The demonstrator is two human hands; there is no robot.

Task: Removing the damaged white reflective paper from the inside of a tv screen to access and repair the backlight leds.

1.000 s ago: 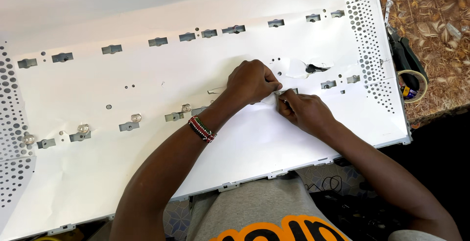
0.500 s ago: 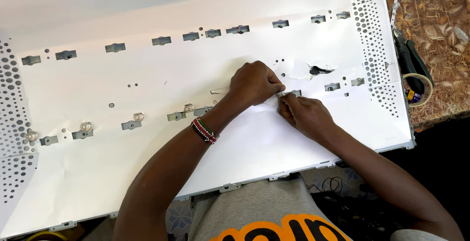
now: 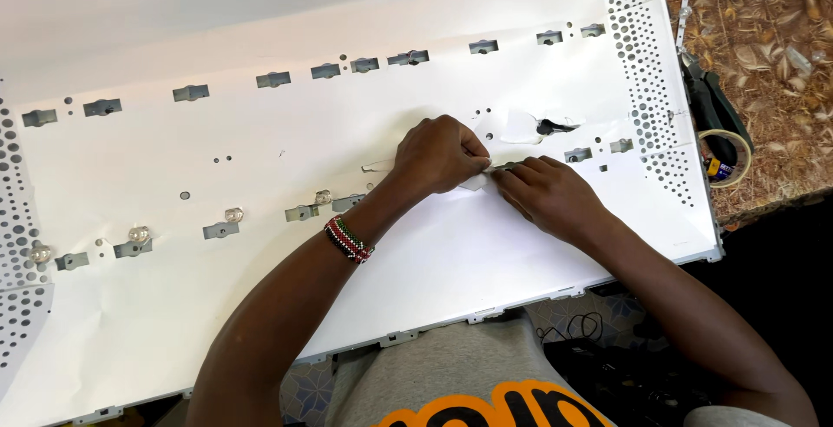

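Centrally, left hand (image 3: 441, 154) and right hand (image 3: 545, 194) pinch a thin strip (image 3: 496, 167) on the white panel (image 3: 260, 245).

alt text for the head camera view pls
Two bare hands, left hand and right hand, pinch a thin strip on a large white panel. Small clear lenses dot its lower left; a tape roll lies at right.

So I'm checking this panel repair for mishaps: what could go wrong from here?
The left hand and right hand pinch a thin strip on the white reflector sheet, which is already torn nearby; pulling might widen that tear. A forearm could also knock the small clear lenses.
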